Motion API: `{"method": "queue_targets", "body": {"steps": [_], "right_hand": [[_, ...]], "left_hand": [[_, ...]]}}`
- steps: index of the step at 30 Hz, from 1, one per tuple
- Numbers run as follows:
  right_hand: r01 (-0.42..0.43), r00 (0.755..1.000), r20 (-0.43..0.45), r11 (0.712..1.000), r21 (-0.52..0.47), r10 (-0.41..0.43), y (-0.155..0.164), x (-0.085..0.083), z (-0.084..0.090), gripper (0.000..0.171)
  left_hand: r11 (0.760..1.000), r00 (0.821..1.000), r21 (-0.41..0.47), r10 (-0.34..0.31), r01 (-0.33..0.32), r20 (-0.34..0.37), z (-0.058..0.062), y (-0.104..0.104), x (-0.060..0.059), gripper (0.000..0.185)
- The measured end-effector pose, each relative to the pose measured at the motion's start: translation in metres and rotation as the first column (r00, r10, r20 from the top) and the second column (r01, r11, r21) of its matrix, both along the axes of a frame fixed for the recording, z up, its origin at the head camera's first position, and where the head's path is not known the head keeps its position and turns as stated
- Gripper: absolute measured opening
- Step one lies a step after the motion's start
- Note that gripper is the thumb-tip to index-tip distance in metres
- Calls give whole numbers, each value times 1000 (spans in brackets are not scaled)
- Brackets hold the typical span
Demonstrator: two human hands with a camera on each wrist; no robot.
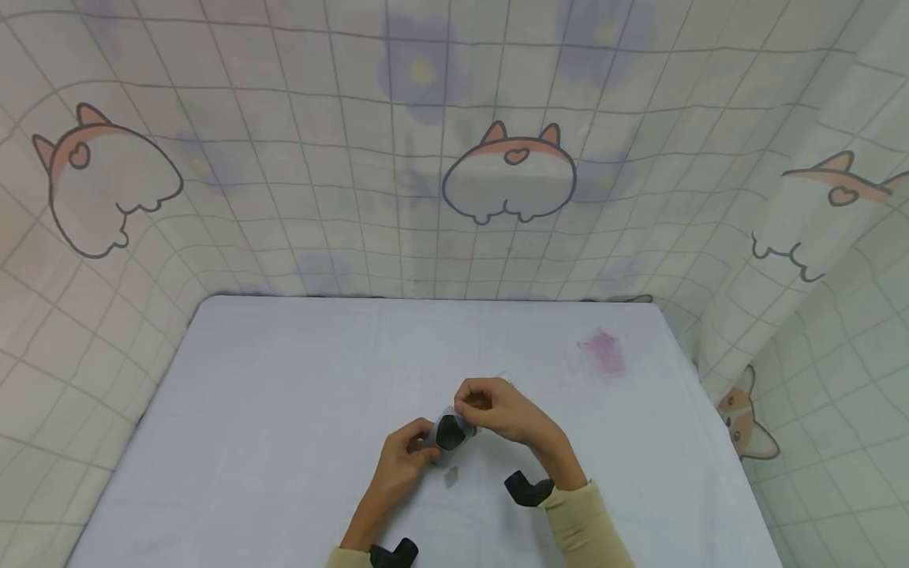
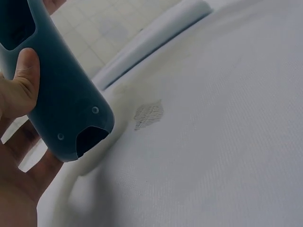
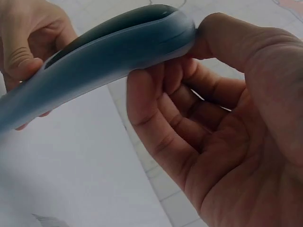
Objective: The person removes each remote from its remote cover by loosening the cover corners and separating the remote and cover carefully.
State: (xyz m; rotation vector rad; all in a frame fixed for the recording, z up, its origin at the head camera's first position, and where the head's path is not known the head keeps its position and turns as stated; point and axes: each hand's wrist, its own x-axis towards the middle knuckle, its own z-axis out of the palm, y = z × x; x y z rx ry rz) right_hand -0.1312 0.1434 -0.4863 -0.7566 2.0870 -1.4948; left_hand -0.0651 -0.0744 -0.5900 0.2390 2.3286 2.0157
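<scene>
Between both hands is a long blue-grey plastic casing with rounded ends and a dark oval area on its face. In the left wrist view the casing shows two small round holes and a dark notch at its near end. My left hand grips this end, its thumb laid on the face and fingers behind. At the far end, my right hand pinches the casing between thumb and curled fingers. Below the hands lies the white tabletop.
A small grey hatched patch marks the tabletop just below the casing. Farther back on the right is a pink stain. A grid-patterned curtain with cartoon animals hangs behind the table and along its sides.
</scene>
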Motion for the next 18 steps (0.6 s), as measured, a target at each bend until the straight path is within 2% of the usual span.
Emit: {"method": "queue_targets", "body": {"steps": [4, 7, 12, 18], "right_hand": [[-20, 1000, -17, 999, 41, 21, 1, -3, 3, 12], [-19, 999, -27, 1000, 25, 20, 2, -4, 2, 14], [-24, 999, -36, 997, -71, 21, 3, -5, -8, 22], [-36, 996, -84, 984, -175, 22, 1, -7, -23, 17]], "left_hand": [[1000, 1000, 3, -19, 19, -6, -2, 1, -2, 29], [999, 999, -1, -32, 32, -26, -4, 1, -4, 30], [999, 997, 12, -46, 47, -56, -7, 1, -7, 33], [995, 994, 19, -97, 98, -59, -3, -4, -10, 37]]}}
